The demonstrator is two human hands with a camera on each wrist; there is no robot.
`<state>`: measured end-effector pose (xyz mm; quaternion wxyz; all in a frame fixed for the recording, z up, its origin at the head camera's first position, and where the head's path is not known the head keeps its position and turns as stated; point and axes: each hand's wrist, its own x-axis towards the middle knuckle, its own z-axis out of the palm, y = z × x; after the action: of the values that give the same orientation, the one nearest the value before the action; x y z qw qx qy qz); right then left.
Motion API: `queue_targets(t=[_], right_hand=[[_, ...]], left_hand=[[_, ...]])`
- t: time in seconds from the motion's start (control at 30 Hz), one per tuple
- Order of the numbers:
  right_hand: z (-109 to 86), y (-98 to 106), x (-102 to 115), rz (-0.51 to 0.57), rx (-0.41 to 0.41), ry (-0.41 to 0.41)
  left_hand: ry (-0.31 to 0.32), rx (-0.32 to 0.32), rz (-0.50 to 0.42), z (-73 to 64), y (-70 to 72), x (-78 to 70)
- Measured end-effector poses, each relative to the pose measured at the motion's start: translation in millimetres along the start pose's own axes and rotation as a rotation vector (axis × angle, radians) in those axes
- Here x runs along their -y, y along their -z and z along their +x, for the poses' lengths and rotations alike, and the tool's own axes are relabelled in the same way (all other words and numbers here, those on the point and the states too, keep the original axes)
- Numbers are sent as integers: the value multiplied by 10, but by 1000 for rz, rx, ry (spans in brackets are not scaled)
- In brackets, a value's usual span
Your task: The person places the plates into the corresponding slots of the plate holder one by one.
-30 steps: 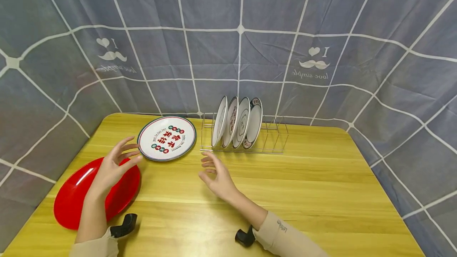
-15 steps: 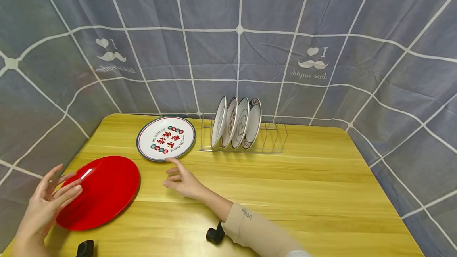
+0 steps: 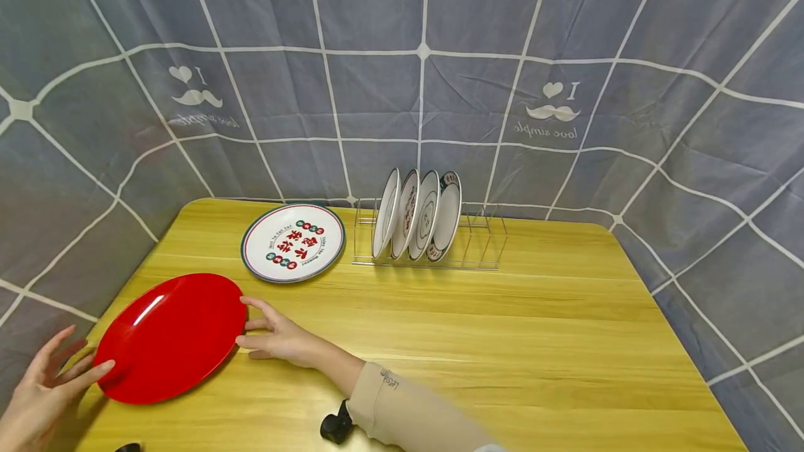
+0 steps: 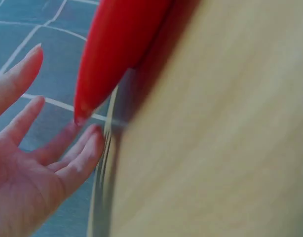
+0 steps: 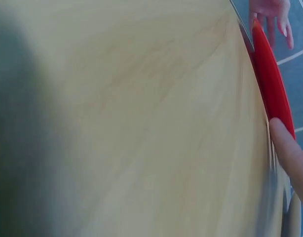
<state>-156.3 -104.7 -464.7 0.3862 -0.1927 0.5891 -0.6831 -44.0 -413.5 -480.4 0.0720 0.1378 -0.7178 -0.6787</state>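
A glossy red oval plate (image 3: 172, 337) lies on the left part of the wooden table. At its left rim is my left hand (image 3: 47, 389), fingers spread. The left wrist view shows that hand (image 4: 40, 173) with the plate rim (image 4: 87, 101) close to its fingertips; whether they touch is unclear. My right hand (image 3: 283, 335) reaches the plate's right rim with fingers apart. In the right wrist view its thumb (image 5: 287, 148) touches the edge of the red plate (image 5: 274, 81). Neither hand is curled round the plate.
Behind the red plate, a white plate (image 3: 293, 243) with red characters lies flat on the table (image 3: 534, 340). A wire rack (image 3: 484, 250) at the back holds several upright plates (image 3: 426, 215), with vacant slots on its right. A grey checked curtain (image 3: 477, 103) surrounds the table.
My right hand has moved left from in front of the rack to the red plate's right rim. My left hand has drawn back from over the red plate to its left rim.
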Motion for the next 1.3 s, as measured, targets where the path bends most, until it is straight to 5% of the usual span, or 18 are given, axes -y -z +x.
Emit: queue_targets(t=[0.13,0.4,0.63,0.77,0.9,1.1,1.3], right_hand=[[34,-42,16,23,62,-50],[77,-61,3,64,39,-123],[63,-47,-4,-202,-60,-35],[17,-44,68,-284,-170,75],[-36,4,153,-201,-231,150],[-107,173,277,10,-194,293],[-284,373,437,158,-143,378]], left_hand=[[59,117,-148,27,13,27],[135,243,-128,83,62,124],[103,272,-179,72,-8,125],[40,292,-210,92,-154,28],[-51,344,-327,138,-360,-116],[-138,376,-575,220,-725,-349],[-134,377,-688,279,-1090,-558]])
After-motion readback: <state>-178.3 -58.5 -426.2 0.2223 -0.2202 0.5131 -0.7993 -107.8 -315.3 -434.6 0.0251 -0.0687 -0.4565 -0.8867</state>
